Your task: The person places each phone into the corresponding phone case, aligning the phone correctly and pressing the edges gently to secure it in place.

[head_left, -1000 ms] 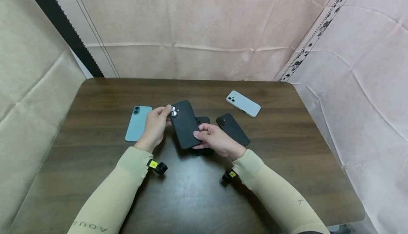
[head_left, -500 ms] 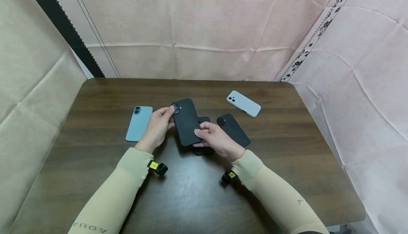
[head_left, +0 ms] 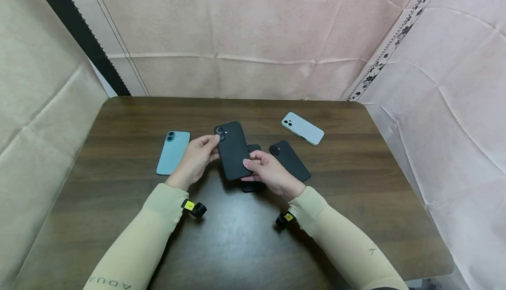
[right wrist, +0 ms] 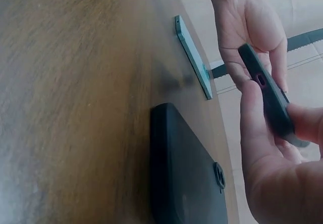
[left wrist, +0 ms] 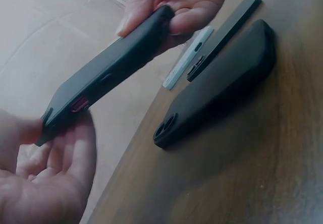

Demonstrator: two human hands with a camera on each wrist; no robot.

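A phone in a black case (head_left: 234, 153) is raised above the table, tilted, with its camera end at the upper left. My left hand (head_left: 197, 156) pinches it beside the cameras, and my right hand (head_left: 272, 173) grips the lower right corner. A pinkish patch shows through a side cutout of the cased phone (left wrist: 108, 70) in the left wrist view. Below it lies another black phone or case (head_left: 254, 187), partly hidden by the held one and my right hand. Just beyond my right hand lies another black one (head_left: 291, 162), camera end up.
On the brown wooden table (head_left: 237, 246), a light blue phone or case (head_left: 173, 153) lies left of my left hand. Towards the back right is a pale blue-white one (head_left: 302, 128). Pale cloth (head_left: 253, 26) hangs behind the table and along both sides.
The cased phone has shifted slightly up and to the right, and its camera lenses no longer glint. My left thumb moved over the camera edge, then down beside it. Both hands keep hold.
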